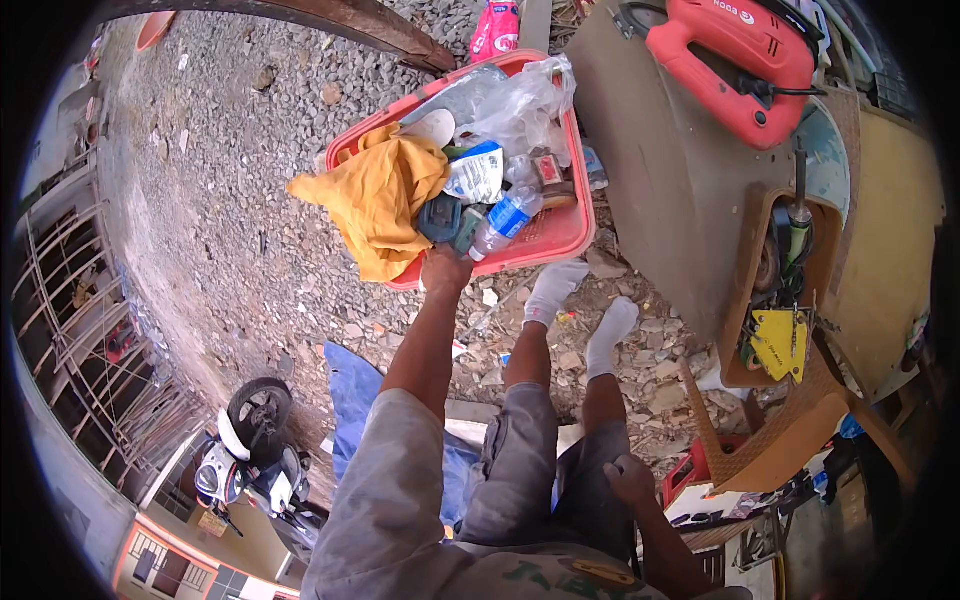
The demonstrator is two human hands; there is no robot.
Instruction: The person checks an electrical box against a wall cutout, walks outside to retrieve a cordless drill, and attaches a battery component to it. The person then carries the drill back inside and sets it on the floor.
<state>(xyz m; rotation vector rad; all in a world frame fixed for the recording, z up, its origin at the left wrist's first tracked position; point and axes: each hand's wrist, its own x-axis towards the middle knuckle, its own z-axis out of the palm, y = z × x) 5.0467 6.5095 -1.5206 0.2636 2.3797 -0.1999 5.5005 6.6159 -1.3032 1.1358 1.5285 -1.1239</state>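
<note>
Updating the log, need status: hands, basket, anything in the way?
Left hand at near rim of basket, grip unclear. Right hand away from it. Basket loaded, bottle included. Possible snag: cloth over rim beside left hand.

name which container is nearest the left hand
The pink basket with the orange cloth, at the left hand; the brown tub of tools is farther off.

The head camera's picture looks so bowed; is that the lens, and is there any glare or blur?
Likely the lens: in the head view, the wooden beam curves and the corners go black; in the same view, daylight looks soft around the pink basket, pale glints show on the clear plastic bag, and lettering on the red power tool stays readable.
</note>
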